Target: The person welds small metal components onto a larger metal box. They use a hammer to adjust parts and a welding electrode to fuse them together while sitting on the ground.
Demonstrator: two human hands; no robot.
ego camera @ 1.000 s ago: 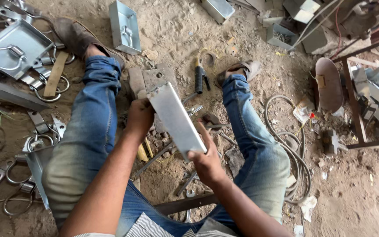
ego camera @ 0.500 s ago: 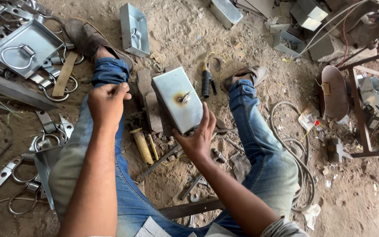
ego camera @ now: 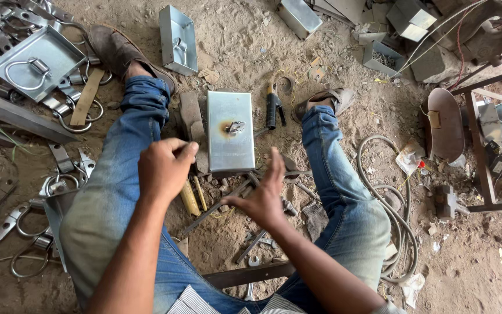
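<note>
Head view: hands (ego camera: 216,180) released metal box (ego camera: 230,139).

Bare dirt (ego camera: 245,52) beyond metal box (ego camera: 230,132); pliers (ego camera: 272,106) flank right.

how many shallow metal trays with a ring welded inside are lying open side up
2: one tray at the upper left among loose ring brackets, one tray above the left knee. Others may lie hidden in the clutter.

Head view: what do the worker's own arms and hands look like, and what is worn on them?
Both hands are bare: no gloves, rings, watch or bands show on the left hand or the right hand. Both forearms are uncovered up to the bottom edge of the picture, so no sleeves reach them. A striped light shirt hem shows at the waist, above faded blue jeans.
</note>
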